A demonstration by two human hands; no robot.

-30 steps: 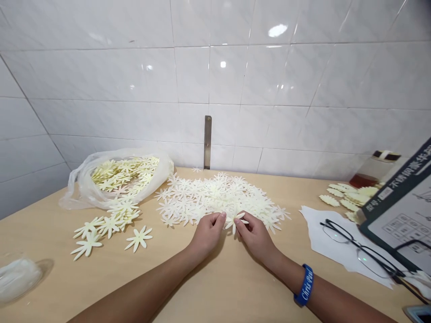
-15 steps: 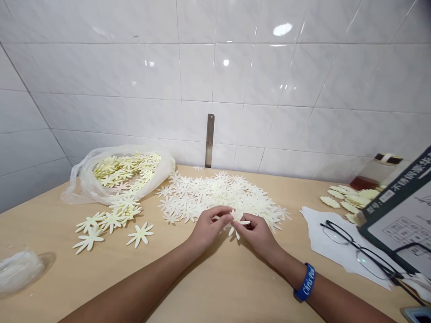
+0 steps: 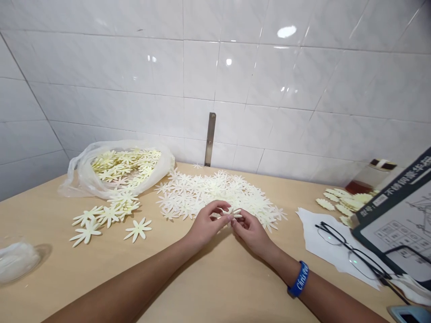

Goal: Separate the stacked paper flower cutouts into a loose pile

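My left hand (image 3: 211, 224) and my right hand (image 3: 251, 231) meet in front of a heap of white flower cutouts (image 3: 215, 186). Between their fingertips they pinch one pale flower cutout (image 3: 236, 212), seen nearly edge-on and mostly covered by the fingers. Both hands are closed on it. To the left, a single pale yellow flower cutout (image 3: 138, 230) lies flat on the wooden table (image 3: 202, 287). Several more yellow cutouts (image 3: 109, 214) spill out of a clear plastic bag (image 3: 164, 168) that holds a pile of the same shapes.
At the right lie black-framed glasses (image 3: 346, 244) on white paper (image 3: 308, 229), beside a dark printed box (image 3: 400, 215). Scalloped yellow pieces (image 3: 350, 202) sit near a jar of red-brown liquid (image 3: 365, 177). A clear container (image 3: 16, 262) stands at the left edge. Tiled wall (image 3: 134, 107) closes the back.
The flower cutout between my fingers has tipped from showing its petals to nearly edge-on. My fingers have drawn closer around it. The view has shifted slightly.
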